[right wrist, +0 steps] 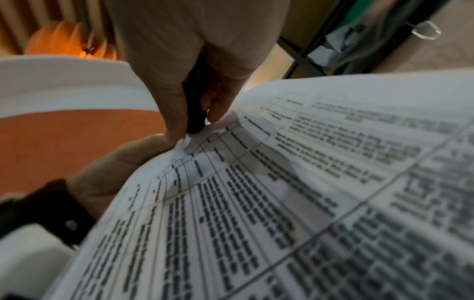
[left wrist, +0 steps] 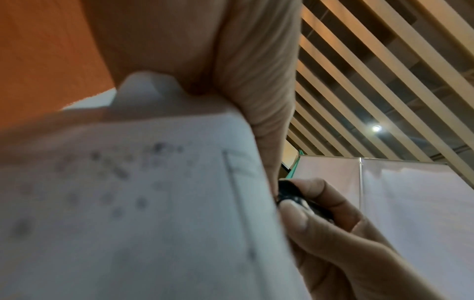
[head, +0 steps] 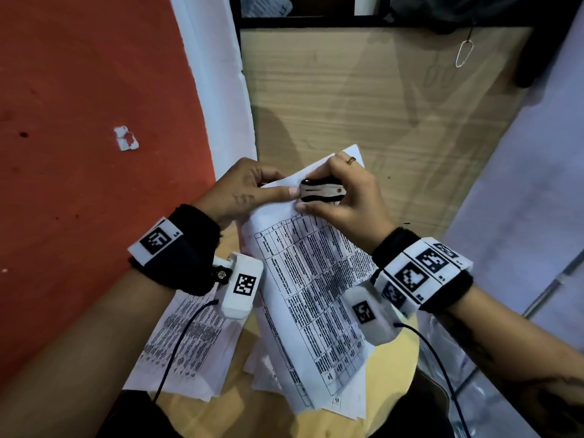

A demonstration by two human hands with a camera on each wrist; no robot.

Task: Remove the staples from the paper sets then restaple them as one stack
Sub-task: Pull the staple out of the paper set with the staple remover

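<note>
A printed paper set point(head: 316, 279) with a table on it is held up over a round wooden stool point(head: 395, 374). My left hand point(head: 249, 191) pinches its top corner, thumb lying along the upper edge. My right hand point(head: 341, 197) grips a black and metal staple remover point(head: 320, 190) pressed against that same corner. In the right wrist view the staple remover point(right wrist: 196, 101) sits between thumb and fingers, its tip on the paper set's point(right wrist: 307, 203) corner. The left wrist view has the paper set point(left wrist: 141, 203) from below and the right hand point(left wrist: 320, 213) round the staple remover point(left wrist: 292, 194).
Another printed paper set point(head: 186, 343) lies on the stool at the lower left, with more sheets point(head: 265, 368) under the held one. A wooden cabinet panel point(head: 379, 105) stands ahead, an orange wall point(head: 94, 121) at the left. A small paper scrap point(head: 125, 138) sticks to the wall.
</note>
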